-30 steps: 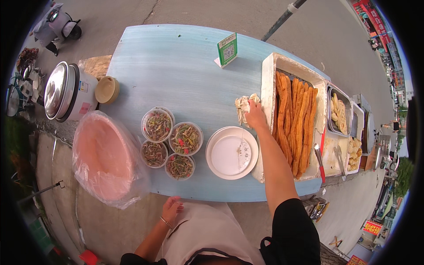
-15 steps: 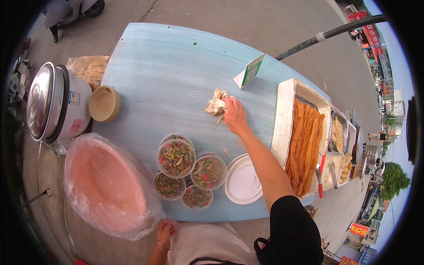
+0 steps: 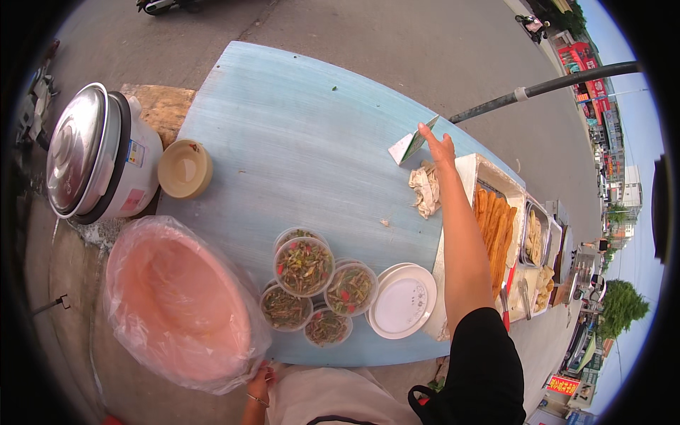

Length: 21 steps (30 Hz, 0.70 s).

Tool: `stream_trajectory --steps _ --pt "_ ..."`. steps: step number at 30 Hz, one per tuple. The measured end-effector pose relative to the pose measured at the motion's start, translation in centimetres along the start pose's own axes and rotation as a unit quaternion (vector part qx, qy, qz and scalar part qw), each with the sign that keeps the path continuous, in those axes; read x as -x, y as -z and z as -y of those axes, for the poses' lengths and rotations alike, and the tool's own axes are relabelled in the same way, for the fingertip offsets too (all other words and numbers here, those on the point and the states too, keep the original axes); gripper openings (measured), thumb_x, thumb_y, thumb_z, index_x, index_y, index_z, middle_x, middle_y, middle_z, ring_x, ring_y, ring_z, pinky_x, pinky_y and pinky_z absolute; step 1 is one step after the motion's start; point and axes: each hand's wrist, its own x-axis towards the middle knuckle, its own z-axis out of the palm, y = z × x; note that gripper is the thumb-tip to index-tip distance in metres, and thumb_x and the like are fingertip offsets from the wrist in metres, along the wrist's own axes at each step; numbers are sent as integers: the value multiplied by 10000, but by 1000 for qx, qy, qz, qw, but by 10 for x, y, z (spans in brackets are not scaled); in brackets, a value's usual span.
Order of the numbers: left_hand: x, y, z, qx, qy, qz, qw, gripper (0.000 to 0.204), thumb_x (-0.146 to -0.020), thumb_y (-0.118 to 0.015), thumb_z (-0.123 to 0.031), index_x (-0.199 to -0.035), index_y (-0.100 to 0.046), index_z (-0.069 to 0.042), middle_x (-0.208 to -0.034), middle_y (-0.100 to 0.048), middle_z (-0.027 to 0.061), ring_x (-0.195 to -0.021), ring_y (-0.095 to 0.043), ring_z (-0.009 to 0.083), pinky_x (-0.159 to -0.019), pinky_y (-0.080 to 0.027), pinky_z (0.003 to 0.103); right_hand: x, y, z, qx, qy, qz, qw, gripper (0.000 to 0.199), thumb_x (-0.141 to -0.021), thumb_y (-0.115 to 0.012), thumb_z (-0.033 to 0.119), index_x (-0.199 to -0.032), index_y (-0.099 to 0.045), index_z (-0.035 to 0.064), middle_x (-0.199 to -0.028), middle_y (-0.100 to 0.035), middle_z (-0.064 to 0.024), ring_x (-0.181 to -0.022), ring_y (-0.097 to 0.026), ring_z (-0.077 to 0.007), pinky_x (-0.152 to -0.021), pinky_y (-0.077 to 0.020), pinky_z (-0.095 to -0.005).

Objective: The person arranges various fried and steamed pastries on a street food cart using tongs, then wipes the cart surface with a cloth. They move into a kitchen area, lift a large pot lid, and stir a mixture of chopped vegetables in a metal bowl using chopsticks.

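Note:
My right hand [image 3: 439, 146] reaches far across the light blue table [image 3: 297, 127] and touches the small folded green-and-white sign card [image 3: 412, 144] with its fingers spread. A crumpled whitish rag [image 3: 426, 190] lies on the table just below that hand, no longer held. My left hand [image 3: 259, 375] hangs low at the table's near edge, beside the pink basin wrapped in clear plastic [image 3: 177, 304]; it holds nothing that I can see.
Several clear tubs of chopped vegetables [image 3: 304, 265] and a stack of white lids [image 3: 402, 301] sit near the front edge. A tray of long fried dough sticks [image 3: 494, 227] stands at the right, a rice cooker [image 3: 95, 159] and tan bowl [image 3: 184, 168] at the left.
My right hand moved with the rag leftward over the table, then let it go and reached further out to the sign card. The view has swung left.

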Motion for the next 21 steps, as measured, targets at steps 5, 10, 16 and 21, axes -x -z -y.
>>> stream_trajectory --steps 5,10,16,21 --pt "-9 4 4 1 -12 3 1000 219 -871 -507 -144 -1072 -564 -77 -818 -602 69 -679 -598 184 -579 -507 306 0 -19 40 -12 -2 99 995 476 -781 -589 322 -1140 -551 12 -1070 -596 -241 -918 -607 -358 -814 -495 -454" --pt "-14 14 7 19 -9 13 1000 220 -884 -503 -115 -1101 -530 -92 -815 -599 72 -679 -602 184 -568 -515 309 42 -13 45 208 378 111 895 301 -855 -438 117 -1122 -571 77 -940 -625 -230 -860 -593 -400 -765 -485 -445" --pt "-16 21 5 -12 -11 5 1000 258 -855 -515 -73 -1113 -515 -91 -817 -603 76 -683 -608 182 -554 -519 304 38 6 40 145 455 233 847 369 -843 -477 29 -1200 -533 105 -1152 -571 -169 -1099 -513 -345 -921 -426 -389" --pt "-11 21 6 -17 8 -14 1000 267 -819 -520 -98 -1084 -536 -67 -788 -602 64 -682 -609 170 -570 -523 292 19 25 -25 206 243 216 923 596 -791 -629 196 -1313 -387 41 -1320 -417 -215 -1229 -411 -330 -1018 -348 -365"
